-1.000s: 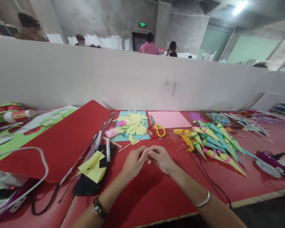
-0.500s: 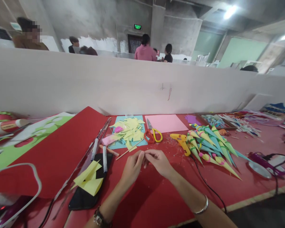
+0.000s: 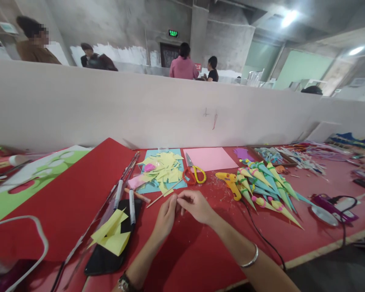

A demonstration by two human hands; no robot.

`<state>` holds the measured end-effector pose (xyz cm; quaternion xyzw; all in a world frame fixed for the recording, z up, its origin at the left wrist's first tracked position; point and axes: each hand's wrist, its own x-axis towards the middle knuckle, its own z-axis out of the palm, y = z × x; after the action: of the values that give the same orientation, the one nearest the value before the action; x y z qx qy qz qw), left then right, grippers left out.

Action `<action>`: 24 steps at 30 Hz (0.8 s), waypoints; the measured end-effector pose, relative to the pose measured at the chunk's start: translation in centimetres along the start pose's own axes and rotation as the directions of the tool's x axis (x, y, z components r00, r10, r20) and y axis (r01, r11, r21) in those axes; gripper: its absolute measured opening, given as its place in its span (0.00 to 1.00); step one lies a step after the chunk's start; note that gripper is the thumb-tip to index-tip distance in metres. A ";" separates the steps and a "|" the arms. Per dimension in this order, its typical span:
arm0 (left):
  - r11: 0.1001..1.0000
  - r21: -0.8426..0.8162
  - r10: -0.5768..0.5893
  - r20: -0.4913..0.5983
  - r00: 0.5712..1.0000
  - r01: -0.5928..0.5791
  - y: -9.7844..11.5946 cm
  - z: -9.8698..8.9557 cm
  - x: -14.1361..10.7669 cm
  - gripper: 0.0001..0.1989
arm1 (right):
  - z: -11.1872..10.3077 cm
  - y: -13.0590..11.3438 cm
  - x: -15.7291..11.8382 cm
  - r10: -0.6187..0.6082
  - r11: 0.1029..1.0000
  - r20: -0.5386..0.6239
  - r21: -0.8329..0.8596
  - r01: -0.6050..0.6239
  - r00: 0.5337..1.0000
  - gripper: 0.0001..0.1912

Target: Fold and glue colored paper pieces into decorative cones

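While the heap of yellow and pale-blue paper cones with green and pink trim [image 3: 270, 182] lies to the right, looking like the finished part of your work, the loose pile of flat, pale-yellow paper pieces [image 3: 167, 166] at the back centre seems to be the part left to shape. A few curled sheets of yellow paper [image 3: 117, 241] rest across the black phone [image 3: 100, 259] on your left, apparently unused too. How many pieces remain, you can't count from here; the pile overlaps too much.

Your left hand [image 3: 164, 217] and right hand [image 3: 197, 207] meet over the glossy red tabletop [image 3: 194, 259], just in front of the thin wooden stick [image 3: 158, 199]. Both are curled into narrow pinches, the fingertips touching or nearly so. Whether anything small sits between them cannot be told, since your fingers hide the spot; no cone or sheet sticks out of either grip.

Neither hand touches the scissors with red and yellow handles [image 3: 194, 167], which lie beyond them, or the yellow glue gun [image 3: 231, 180], which lies on its side between your right hand and the cones.
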<state>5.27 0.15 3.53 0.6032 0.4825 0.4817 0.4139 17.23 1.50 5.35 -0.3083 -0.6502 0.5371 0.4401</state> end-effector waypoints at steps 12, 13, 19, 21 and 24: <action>0.992 0.097 0.080 -0.055 0.995 -0.075 -0.8 0.6 -0.2 0.20 | 0.4 0.2 -1.6 0.003 0.995 -0.262 -0.091 -0.028 0.965 0.07; 0.991 0.108 0.086 -0.060 0.995 -0.079 -0.6 0.7 -0.3 0.20 | 0.4 0.3 -1.7 0.030 0.999 -0.263 -0.027 -0.038 0.964 0.07; 0.986 0.132 0.107 -0.055 0.993 -0.099 0.3 1.3 -0.6 0.19 | -0.2 0.0 -1.9 0.107 0.988 -0.249 0.139 -0.073 0.963 0.08; 0.987 0.124 0.109 -0.047 0.993 -0.102 0.3 1.4 -0.5 0.19 | -0.5 -0.1 -1.9 0.110 0.989 -0.234 0.124 -0.083 0.966 0.08; 0.989 0.101 0.111 -0.033 0.993 -0.107 0.2 1.5 -0.4 0.19 | -0.9 -0.5 -1.9 0.106 0.992 -0.193 0.092 -0.089 0.976 0.09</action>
<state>6.79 -0.28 3.35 0.6390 0.4802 0.4906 0.3471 18.86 0.06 5.42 -0.3730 -0.5646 0.5514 0.4878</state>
